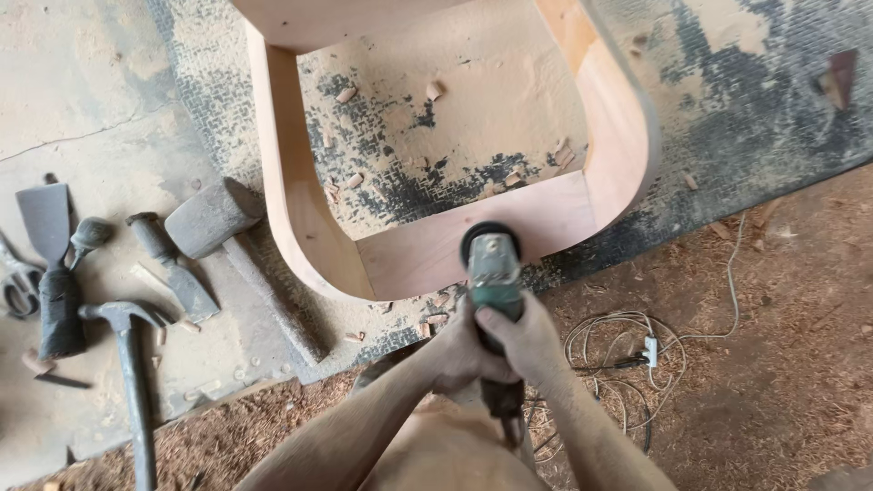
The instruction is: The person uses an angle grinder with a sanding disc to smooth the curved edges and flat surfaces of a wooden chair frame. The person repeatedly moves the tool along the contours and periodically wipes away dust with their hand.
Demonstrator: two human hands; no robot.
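Both hands wrapped tight round one green angle grinder (pixel 492 273), fingers curled shut on the body, no gaps showing. Right hand (pixel 520 338) on top and a touch further forward, knuckles up, thumb side toward 12 o'clock; left hand (pixel 455 356) tucked in from 8 o'clock, partly hidden under the right, so can't tell exactly where its fingertips sit. Long axis of the grinder running pretty much 6 to 12, tail end buried in the grip, head poking out at 12 from the fingers. Disc end touching, or as good as touching, the near rail of a curved wooden frame (pixel 473 238), right about the middle of that rail. Frame lying on a dusty black mat (pixel 727 109) with wood chips scattered inside it. Over at 9 o'clock, well apart from the hands: a rubber mallet (pixel 214 218), a claw hammer (pixel 127 350), a chisel (pixel 173 268), a wide scraper (pixel 47 255) and scissors (pixel 16 282) at the edge. Tangled white cord (pixel 627 341) on the sawdust at 3 o'clock, just beside the right forearm.
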